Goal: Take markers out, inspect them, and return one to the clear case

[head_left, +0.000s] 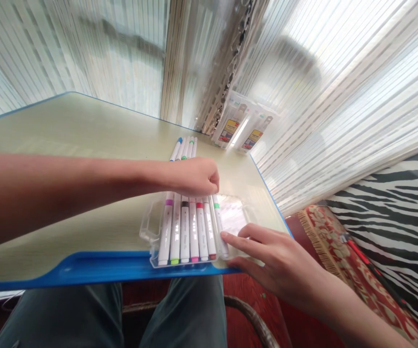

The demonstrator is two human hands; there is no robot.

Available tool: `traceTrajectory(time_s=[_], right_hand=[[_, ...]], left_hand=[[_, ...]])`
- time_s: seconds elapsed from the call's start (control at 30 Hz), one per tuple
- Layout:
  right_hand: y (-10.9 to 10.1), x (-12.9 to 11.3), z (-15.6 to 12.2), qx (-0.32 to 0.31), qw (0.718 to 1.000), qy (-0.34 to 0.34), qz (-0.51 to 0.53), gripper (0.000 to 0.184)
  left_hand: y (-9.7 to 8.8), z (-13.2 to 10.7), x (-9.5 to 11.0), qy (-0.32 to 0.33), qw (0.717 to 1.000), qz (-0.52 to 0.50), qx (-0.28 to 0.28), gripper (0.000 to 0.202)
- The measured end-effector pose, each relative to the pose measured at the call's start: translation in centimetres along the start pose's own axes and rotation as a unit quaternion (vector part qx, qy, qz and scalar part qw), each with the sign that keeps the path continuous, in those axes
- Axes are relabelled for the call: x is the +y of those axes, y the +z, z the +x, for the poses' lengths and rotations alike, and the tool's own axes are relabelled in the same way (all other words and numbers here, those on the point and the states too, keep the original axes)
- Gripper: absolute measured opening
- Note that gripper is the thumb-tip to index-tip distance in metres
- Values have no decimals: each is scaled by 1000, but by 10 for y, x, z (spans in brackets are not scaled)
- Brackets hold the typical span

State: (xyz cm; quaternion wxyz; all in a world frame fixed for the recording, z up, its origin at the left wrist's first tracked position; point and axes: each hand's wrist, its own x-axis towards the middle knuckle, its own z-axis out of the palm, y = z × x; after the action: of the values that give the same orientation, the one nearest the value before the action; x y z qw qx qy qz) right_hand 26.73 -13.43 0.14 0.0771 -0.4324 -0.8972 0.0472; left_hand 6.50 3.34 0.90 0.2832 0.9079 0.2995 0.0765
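Observation:
A clear plastic case [151,261] lies at the table's near edge, with a row of white markers [184,232] with coloured bands and ends in it. Across the upper part of the row reaches my left hand [198,176], its fingers curled closed; what they hold, if anything, is hidden. My right hand [267,249] rests to the right of the case, fingers stretched and apart. Its index fingertip touches a green-banded marker [219,224] along the case's right side. Beyond my left wrist lie several more markers [184,147], partly covered by the arm.
The pale table [85,125] has a blue rim. Two clear packages [229,125] with labels stand at its back right corner, against striped curtains [122,58]. On the right are a zebra-patterned cloth [386,193] and a red patterned fabric [325,227]. My legs [187,314] are under the table.

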Motion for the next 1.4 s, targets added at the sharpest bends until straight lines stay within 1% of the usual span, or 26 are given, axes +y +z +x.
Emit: traceTrajectory(time_s=[0.1, 0.27, 0.43, 0.53, 0.67, 0.83, 0.97, 1.03, 1.1, 1.2, 1.27, 1.3, 1.4], right_hand=[[1, -1, 0, 6, 1000, -1, -4, 34], [1, 0, -1, 15, 1000, -9, 6, 32], [0, -1, -2, 23, 1000, -16, 11, 28], [-1, -4, -2, 34, 999, -16, -3, 27], [-3, -8, -1, 52, 998, -11, -36, 28], [-2, -15, 0, 69, 997, -9, -37, 28], [4, -16, 3, 80, 997, -11, -17, 25], [8, -15, 5, 100, 995, -17, 0, 23], [12, -13, 7, 124, 992, -30, 13, 20], [19, -11, 7, 145, 987, -48, 53, 21], [23, -9, 6, 146, 985, -53, 81, 23], [25, -8, 5, 141, 985, -57, 88, 23], [32, -4, 2, 158, 980, -84, 82, 22]], left_hand=[[0, 1, -1, -5, 1000, -4, -3, 32], [0, -1, 3, -23, 1000, -3, -10, 36], [-2, -3, 1, -3, 1000, -11, -8, 35], [-3, -4, 1, -12, 999, -24, -18, 36], [-3, -6, 2, -13, 999, -32, -14, 35], [-3, -9, 1, -24, 999, -40, -27, 34], [-6, -14, 0, -44, 997, -50, -43, 31], [-9, -18, -1, -49, 996, -50, -51, 28], [-13, -22, -1, -56, 997, -30, -44, 28], [-19, -27, -1, -82, 995, 6, -60, 30], [-23, -29, -1, -105, 991, 26, -73, 32], [-25, -29, -2, -114, 990, 34, -79, 33], [-30, -29, -6, -139, 984, 40, -100, 39]])
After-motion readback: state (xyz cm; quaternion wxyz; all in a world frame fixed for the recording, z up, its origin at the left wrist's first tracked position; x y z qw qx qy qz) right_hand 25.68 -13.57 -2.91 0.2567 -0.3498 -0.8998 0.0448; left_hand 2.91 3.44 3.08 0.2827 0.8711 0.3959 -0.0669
